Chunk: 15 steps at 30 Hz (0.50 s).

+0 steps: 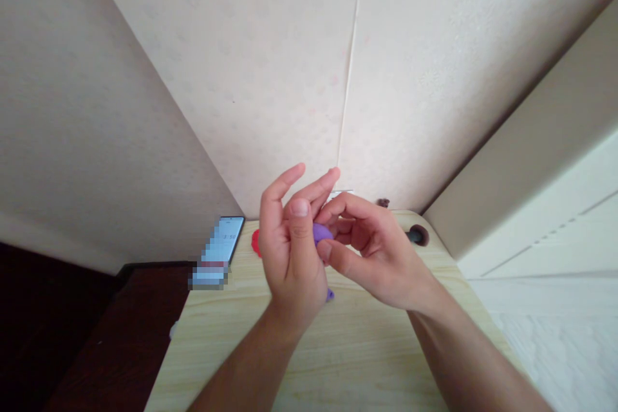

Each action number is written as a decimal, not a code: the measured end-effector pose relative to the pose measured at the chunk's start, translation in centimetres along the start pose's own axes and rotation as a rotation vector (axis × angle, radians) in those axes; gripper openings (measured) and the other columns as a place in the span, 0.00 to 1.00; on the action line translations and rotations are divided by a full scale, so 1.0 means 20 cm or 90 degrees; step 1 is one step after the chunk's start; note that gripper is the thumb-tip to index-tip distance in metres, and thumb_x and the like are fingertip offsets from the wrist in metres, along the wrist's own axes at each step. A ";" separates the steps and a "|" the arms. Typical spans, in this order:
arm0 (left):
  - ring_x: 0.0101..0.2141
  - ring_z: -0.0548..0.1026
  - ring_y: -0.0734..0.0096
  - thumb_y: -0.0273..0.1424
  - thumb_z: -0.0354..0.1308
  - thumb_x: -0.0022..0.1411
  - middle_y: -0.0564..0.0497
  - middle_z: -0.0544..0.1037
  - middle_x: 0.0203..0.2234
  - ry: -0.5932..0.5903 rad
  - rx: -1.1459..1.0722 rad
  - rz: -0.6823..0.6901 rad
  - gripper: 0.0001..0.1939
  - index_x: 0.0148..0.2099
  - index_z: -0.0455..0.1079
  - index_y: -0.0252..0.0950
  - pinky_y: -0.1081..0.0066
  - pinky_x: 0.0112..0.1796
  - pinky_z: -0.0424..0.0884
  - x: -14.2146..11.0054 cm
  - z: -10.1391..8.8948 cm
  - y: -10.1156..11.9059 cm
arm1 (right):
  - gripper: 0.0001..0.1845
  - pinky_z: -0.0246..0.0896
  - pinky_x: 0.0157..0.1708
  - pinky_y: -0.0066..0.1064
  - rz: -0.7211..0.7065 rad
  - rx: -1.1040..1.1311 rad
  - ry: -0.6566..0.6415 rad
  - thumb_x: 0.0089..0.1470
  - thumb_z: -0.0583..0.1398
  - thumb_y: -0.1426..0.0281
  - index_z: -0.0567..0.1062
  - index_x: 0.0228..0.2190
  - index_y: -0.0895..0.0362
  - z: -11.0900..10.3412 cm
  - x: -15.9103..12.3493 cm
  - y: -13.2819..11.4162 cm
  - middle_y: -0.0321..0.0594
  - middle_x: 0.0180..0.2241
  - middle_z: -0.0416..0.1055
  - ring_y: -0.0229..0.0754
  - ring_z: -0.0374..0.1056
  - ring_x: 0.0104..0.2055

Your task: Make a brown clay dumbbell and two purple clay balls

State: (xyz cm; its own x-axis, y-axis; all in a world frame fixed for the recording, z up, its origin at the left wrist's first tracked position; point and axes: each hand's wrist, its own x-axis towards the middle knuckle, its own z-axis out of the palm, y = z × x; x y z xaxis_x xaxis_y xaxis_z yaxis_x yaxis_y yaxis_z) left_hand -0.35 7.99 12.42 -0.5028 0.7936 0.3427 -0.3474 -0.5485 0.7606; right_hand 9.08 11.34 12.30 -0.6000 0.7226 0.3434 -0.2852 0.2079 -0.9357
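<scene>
Purple lump [322,233] at frame centre, apparently being worked two-handed: left hand [297,264] grip closed on it, outer fingers loose; right hand [386,251] pinching exposed end, above pale counter [367,354].

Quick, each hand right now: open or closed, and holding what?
Left hand: partly curled, holding one side of the purple lump.
Right hand: fingers closed on its other side.

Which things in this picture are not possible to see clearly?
In the head view:
- Purple piece: full shape hidden by left hand and right hand.
- Red item: mostly behind the left hand.
- Lower purple item: partly behind the left hand.
- Phone: screen partly pixelated.
</scene>
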 end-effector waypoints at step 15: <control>0.51 0.80 0.61 0.35 0.52 0.73 0.48 0.84 0.45 -0.005 0.008 -0.004 0.11 0.54 0.69 0.44 0.61 0.52 0.75 0.00 -0.01 0.01 | 0.06 0.65 0.31 0.31 0.014 -0.014 -0.002 0.54 0.63 0.74 0.71 0.35 0.55 -0.01 0.00 0.00 0.36 0.31 0.70 0.37 0.66 0.30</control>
State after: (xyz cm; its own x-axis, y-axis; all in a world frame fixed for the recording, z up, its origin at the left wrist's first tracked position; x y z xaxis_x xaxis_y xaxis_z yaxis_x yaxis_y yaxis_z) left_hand -0.54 7.93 12.43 -0.4941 0.7989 0.3431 -0.3396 -0.5406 0.7697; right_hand 9.31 11.41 12.34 -0.6080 0.7252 0.3232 -0.2550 0.2071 -0.9445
